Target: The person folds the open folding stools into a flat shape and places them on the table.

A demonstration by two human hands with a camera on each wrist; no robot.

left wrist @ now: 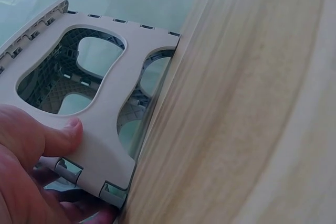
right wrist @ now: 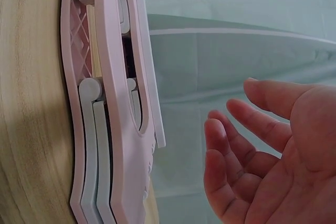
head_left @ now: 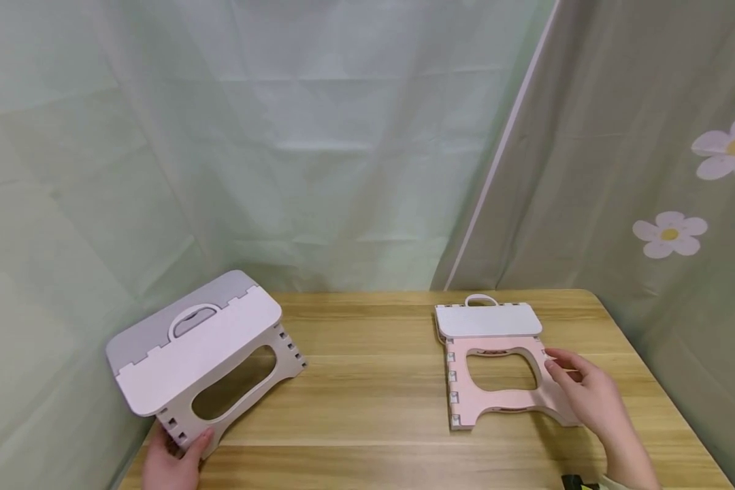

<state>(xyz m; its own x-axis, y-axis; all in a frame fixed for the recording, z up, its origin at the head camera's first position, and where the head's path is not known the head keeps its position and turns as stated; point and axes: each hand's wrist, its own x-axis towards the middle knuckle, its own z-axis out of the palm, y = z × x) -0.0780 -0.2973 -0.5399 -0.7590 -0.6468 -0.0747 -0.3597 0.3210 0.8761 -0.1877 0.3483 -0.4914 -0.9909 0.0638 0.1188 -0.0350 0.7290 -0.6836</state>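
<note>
On the left of the head view, a white and grey folding step stool [head_left: 199,354] is unfolded, its seat flat and its arched handle up. The left hand [head_left: 173,464] grips the near end of its leg panel, the thumb on the outer face [left wrist: 100,140] and the fingers beneath. At the right, a pink and white folding step stool [head_left: 496,400] lies folded on the table. Beside its right edge is the right hand [head_left: 591,395]. In the right wrist view, that hand [right wrist: 278,166] has loosely bent fingers, apart from the stool and holding nothing.
Both stools are on a wood-grain table [head_left: 355,408]. A pale green curtain [head_left: 343,170] hangs behind and to the left, with a darker flowered curtain [head_left: 594,150] at the right. A small black object [head_left: 572,482] shows by the right wrist.
</note>
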